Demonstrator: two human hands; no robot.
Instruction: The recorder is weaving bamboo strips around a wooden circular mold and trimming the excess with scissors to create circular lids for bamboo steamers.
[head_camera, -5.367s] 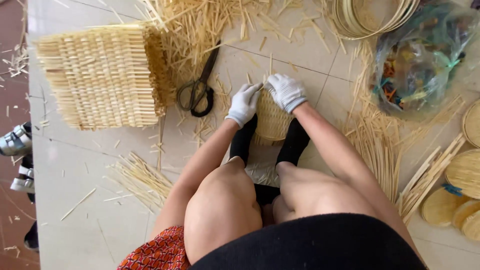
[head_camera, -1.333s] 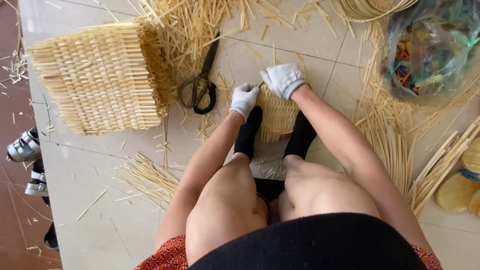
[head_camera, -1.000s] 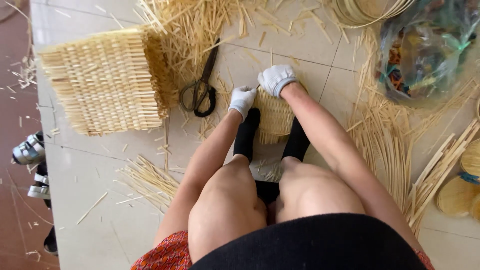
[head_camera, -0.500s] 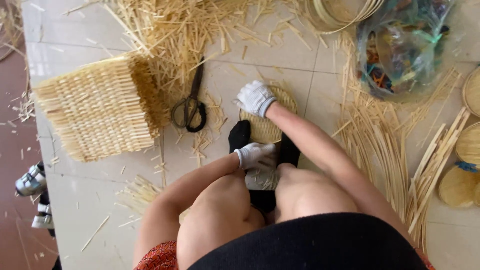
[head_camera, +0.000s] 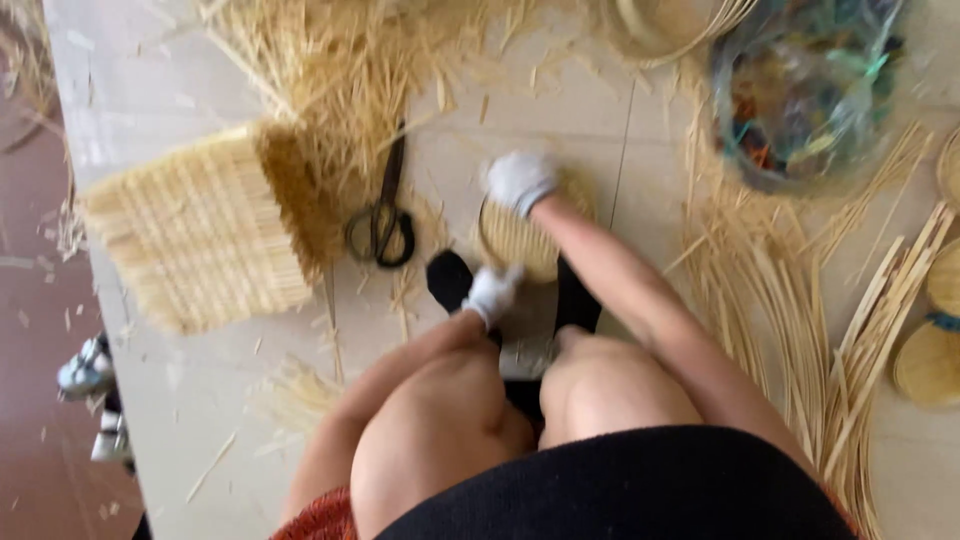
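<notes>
Pressing down, your right hand (head_camera: 520, 182) pins the round woven piece (head_camera: 520, 240) flat; your left hand (head_camera: 492, 292), at its six o'clock, seems closed on nothing, though blur hides it.

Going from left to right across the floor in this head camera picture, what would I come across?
Large woven straw mat → scissors → left hand in a white glove → small round woven piece under the right hand → loose long straw strips → flat round woven discs.
</notes>
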